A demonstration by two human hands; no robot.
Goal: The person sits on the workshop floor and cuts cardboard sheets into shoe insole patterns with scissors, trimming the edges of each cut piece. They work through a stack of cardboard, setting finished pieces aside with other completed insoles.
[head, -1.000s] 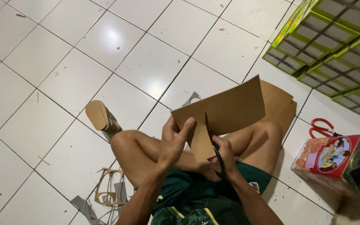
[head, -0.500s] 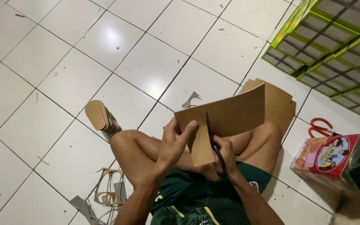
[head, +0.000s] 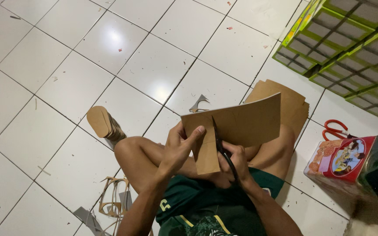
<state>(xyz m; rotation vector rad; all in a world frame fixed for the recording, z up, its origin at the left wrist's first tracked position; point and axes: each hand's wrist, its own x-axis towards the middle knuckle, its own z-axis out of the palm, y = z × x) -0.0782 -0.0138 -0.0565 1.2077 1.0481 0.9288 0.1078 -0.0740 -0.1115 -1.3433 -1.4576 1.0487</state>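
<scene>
I sit cross-legged on a white tiled floor. My left hand (head: 181,147) grips the left edge of a brown cardboard sheet (head: 246,124) held upright over my lap. My right hand (head: 236,159) holds black scissors (head: 220,144) whose blades are cutting upward into the sheet from its lower edge. A cut strip of the cardboard hangs down between my hands.
A stack of cut cardboard shapes (head: 103,124) lies by my left knee. More cardboard sheets (head: 292,98) lie behind the held sheet. Red-handled scissors (head: 335,130) and a red tin (head: 344,159) sit at the right. Green crates (head: 351,48) stand top right. Offcuts (head: 112,203) litter the floor.
The cardboard sheet has turned and shifted right, standing more level. The scissors have cut further up into it. My left thumb now presses the front of the sheet.
</scene>
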